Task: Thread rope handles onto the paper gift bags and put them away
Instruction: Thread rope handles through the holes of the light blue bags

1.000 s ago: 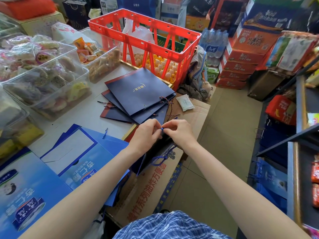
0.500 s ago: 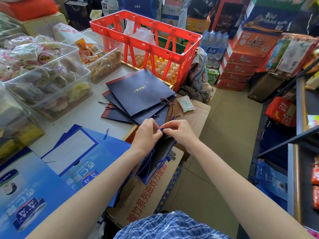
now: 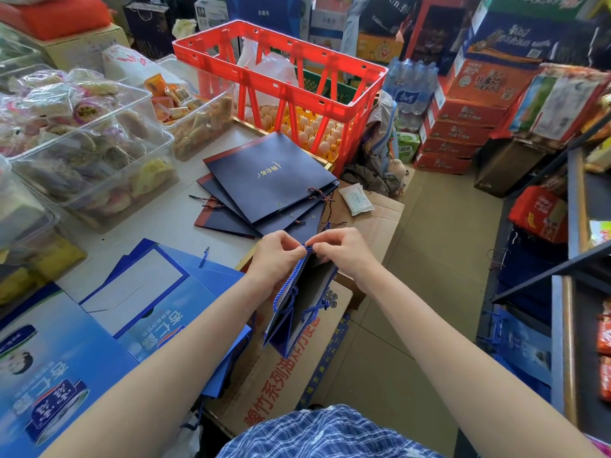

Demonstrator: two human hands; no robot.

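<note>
A dark blue paper gift bag (image 3: 297,312) hangs folded below my hands, over a cardboard box. Its blue rope handle (image 3: 291,279) runs from the bag's side up to my fingertips. My left hand (image 3: 277,256) and my right hand (image 3: 340,249) meet at the bag's top edge, and both pinch the rope end there. A second blue rope loop (image 3: 317,307) shows on the bag's right face. A stack of flat navy bags (image 3: 267,190) with twisted cords lies on the table just beyond my hands.
A red crate (image 3: 281,71) over egg trays stands behind the stack. Clear bins of snacks (image 3: 82,143) fill the left. Light blue printed bags (image 3: 148,302) lie at the table's near edge. A printed cardboard box (image 3: 291,368) sits below; shelves (image 3: 575,259) line the right.
The blue bag has dropped lower and unfolded slightly beneath my hands, with more of its rope showing. Both hands stay pinched together at its top edge.
</note>
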